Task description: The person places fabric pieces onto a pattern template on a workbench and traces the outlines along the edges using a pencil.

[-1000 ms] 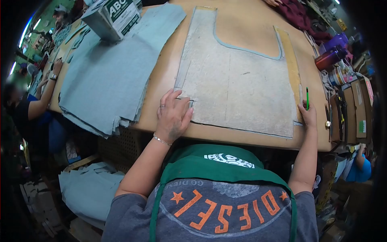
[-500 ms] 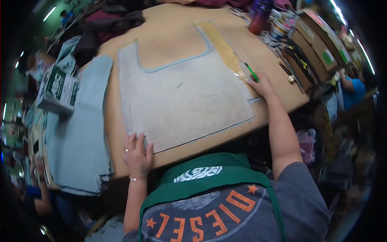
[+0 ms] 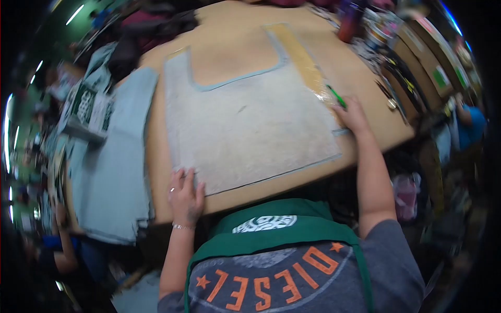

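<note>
On the table lies a pale, flat pattern piece (image 3: 250,125) with a U-shaped cutout at its far side and a yellow, shiny strip (image 3: 297,55) along its right arm. Light blue fabric shows as a thin rim around the cutout and at parts of the outer edges. My left hand (image 3: 186,198) rests on the near left corner, fingers stretched out, wearing a ring and a bracelet. At the right edge my right hand (image 3: 354,115) is closed around a green pen (image 3: 336,96), its tip pointing away from me. The fingertips are partly hidden.
Left of the pattern piece lies a stack of light blue fabric (image 3: 112,182) with a box (image 3: 88,115) on it. Scissors (image 3: 389,94), a dark bottle (image 3: 350,21) and cardboard boxes (image 3: 428,57) stand at the right. Dark cloth (image 3: 156,31) is piled at the back left.
The whole view has shifted, so the table and my hands appear farther right. Both hands keep nearly the same places on the pattern piece.
</note>
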### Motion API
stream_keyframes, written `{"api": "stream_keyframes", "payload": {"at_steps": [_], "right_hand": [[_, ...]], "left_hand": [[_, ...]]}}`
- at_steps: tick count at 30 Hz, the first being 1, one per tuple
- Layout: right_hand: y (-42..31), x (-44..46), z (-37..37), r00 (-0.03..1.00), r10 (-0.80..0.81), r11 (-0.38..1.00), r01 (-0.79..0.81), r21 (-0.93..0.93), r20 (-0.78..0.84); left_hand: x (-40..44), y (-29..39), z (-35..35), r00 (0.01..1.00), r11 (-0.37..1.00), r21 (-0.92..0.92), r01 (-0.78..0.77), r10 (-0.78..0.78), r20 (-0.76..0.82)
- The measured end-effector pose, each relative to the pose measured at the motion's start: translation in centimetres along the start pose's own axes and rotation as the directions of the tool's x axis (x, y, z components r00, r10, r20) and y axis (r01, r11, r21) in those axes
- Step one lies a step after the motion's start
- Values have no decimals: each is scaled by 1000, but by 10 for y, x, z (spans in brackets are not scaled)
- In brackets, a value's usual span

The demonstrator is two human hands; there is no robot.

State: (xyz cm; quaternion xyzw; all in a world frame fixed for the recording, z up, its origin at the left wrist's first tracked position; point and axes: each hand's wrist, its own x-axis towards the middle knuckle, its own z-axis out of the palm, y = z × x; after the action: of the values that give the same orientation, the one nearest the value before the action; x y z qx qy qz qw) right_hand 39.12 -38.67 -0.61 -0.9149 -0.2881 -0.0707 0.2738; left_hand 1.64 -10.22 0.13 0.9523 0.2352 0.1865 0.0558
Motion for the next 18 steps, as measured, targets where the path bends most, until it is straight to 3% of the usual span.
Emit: {"api": "stream_keyframes", "payload": {"at_steps": [4, 6, 8, 10, 11, 12, 13, 15, 17, 18], "right_hand": [[10, 11, -7, 993, -41, 999, 42, -7, 112], [41, 28, -3, 970, 167, 980, -183, 79, 174], [23, 40, -13, 875, 472, 764, -469, 443, 111], [-10, 63, -8, 882, 459, 505, -359, 785, 109], [-31, 69, -4, 881, 457, 329, -295, 897, 122], [-89, 64, -6, 868, 458, 285, -346, 894, 190], [-121, 66, 2, 910, 296, 302, -377, 876, 289], [-169, 67, 21, 882, -26, 339, -434, 835, 470], [-228, 62, 47, 814, -210, 406, -432, 806, 542], [-260, 54, 57, 795, -213, 441, -440, 782, 568]], "left_hand": [[4, 10, -4, 998, 999, 25, 37, -38, 55], [14, 20, -5, 994, 999, -29, 29, -26, 105], [32, 29, 0, 989, 994, -101, 42, -27, 142], [58, 33, 11, 987, 985, -158, 66, -41, 152], [73, 34, 18, 987, 979, -184, 84, -56, 152], [89, 34, 22, 982, 976, -181, 120, -90, 168], [104, 33, 26, 975, 973, -176, 153, -120, 185], [131, 29, 34, 963, 958, -194, 213, -173, 204], [138, 21, 41, 960, 952, -202, 228, -185, 211], [138, 17, 48, 961, 954, -204, 221, -177, 211]]}}
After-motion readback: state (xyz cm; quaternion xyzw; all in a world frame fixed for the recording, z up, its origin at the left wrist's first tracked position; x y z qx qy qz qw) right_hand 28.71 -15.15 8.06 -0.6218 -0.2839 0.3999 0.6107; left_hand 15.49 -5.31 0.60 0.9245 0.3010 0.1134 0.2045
